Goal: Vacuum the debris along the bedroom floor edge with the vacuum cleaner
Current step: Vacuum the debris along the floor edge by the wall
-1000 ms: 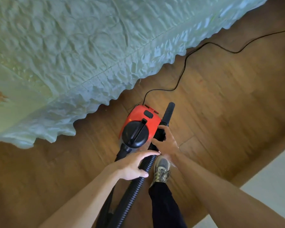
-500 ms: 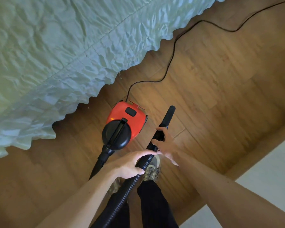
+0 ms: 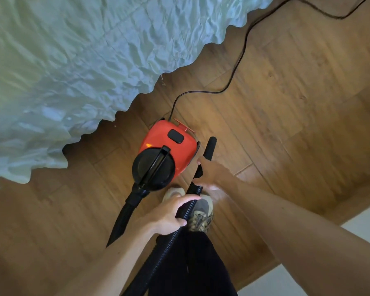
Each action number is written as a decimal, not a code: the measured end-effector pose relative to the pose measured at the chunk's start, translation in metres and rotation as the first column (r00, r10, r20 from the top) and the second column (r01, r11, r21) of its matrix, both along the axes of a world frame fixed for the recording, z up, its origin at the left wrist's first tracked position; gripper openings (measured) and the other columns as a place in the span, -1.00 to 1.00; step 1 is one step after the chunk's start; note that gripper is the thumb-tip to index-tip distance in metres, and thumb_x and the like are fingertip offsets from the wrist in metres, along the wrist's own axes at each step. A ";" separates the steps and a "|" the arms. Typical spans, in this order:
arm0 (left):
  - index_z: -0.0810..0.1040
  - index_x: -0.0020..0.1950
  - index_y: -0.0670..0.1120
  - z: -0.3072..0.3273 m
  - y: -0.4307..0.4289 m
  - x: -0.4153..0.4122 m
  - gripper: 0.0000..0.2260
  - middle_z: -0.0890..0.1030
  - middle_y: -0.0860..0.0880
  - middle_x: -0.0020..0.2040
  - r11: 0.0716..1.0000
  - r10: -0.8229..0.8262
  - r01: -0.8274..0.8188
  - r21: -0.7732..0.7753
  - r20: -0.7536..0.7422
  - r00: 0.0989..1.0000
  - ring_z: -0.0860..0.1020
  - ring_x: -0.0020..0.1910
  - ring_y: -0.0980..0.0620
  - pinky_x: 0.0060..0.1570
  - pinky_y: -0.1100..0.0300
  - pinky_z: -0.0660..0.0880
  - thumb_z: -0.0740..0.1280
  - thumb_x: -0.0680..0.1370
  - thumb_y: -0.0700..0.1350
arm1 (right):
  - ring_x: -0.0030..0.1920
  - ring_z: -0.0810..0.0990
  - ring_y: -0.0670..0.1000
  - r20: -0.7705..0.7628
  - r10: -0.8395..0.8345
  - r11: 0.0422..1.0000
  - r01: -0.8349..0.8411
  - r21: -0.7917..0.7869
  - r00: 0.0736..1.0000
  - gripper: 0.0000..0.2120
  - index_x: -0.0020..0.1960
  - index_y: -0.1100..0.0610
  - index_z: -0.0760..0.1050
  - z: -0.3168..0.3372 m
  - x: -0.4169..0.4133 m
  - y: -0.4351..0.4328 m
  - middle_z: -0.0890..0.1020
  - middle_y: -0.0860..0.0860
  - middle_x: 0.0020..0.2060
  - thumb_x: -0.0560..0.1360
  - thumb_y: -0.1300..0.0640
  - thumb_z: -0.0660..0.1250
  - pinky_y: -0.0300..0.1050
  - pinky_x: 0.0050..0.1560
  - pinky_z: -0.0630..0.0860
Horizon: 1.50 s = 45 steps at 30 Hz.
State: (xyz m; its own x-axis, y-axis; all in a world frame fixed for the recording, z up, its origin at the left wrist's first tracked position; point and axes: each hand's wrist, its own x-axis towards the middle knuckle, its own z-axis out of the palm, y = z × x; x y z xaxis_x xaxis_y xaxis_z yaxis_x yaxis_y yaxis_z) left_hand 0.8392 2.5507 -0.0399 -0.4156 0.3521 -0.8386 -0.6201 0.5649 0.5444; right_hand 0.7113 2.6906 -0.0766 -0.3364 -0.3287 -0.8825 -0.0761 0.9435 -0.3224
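A small red vacuum cleaner (image 3: 169,142) with a black round lid and handle stands on the wooden floor (image 3: 286,107) beside the bed. Its black ribbed hose (image 3: 158,253) runs from the lower frame up between my hands to a black nozzle tube (image 3: 209,146). My left hand (image 3: 171,214) is wrapped around the hose. My right hand (image 3: 212,174) grips the hose end just below the nozzle tube. A few small specks of debris (image 3: 163,81) lie at the bed skirt's edge.
A pale ruffled bedspread (image 3: 73,71) fills the upper left, its hem hanging to the floor. The black power cord (image 3: 239,58) snakes from the vacuum toward the upper right. My shoes (image 3: 201,214) and dark trousers are below the hands. A light-coloured strip of floor (image 3: 363,229) lies at lower right.
The view has shifted, so the bed and vacuum sit further left and lower. My hands have stayed on the hose, with the right hand's fingers spreading slightly.
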 end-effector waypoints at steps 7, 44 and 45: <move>0.22 0.41 0.43 -0.031 -0.008 0.002 -0.33 0.34 0.03 0.40 1.000 -0.013 0.014 -0.008 0.049 0.999 0.36 0.39 0.01 0.34 -0.04 0.40 0.36 0.54 -0.22 | 0.35 0.36 0.20 -0.170 0.181 0.980 -0.191 -0.045 0.969 -0.46 0.40 0.25 0.23 -0.045 -0.014 -0.043 0.33 0.18 0.36 0.48 0.21 0.33 0.02 0.16 0.43; 0.23 0.43 0.37 -0.021 -0.004 -0.015 -0.38 0.39 0.06 0.21 0.991 -0.067 0.052 0.126 0.119 0.991 0.45 0.24 -0.03 0.23 -0.06 0.49 0.34 0.57 -0.20 | -0.24 0.65 0.12 0.303 -0.778 0.602 0.791 0.110 0.550 -0.50 0.41 -0.01 0.31 -0.026 0.032 0.024 0.55 0.17 0.07 0.54 0.26 0.36 -0.04 -0.27 0.65; 0.23 0.43 0.38 -0.021 -0.002 -0.015 -0.38 0.39 0.05 0.25 0.990 -0.067 0.051 0.129 0.124 0.990 0.44 0.27 -0.04 0.24 -0.08 0.48 0.35 0.56 -0.19 | -0.14 0.68 0.20 0.305 -0.786 0.591 0.799 0.115 0.538 -0.50 0.38 -0.02 0.33 -0.027 0.032 0.028 0.55 0.19 0.08 0.53 0.27 0.38 0.09 -0.13 0.67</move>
State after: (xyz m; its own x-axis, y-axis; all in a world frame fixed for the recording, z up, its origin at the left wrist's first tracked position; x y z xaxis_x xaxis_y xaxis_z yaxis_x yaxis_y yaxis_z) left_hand 0.8238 2.5488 -0.0612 -0.2833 0.4786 -0.8311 -0.6568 0.5347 0.5318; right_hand 0.7430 2.7183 -0.1032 -0.2047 -0.0903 -0.9747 0.7998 0.5587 -0.2197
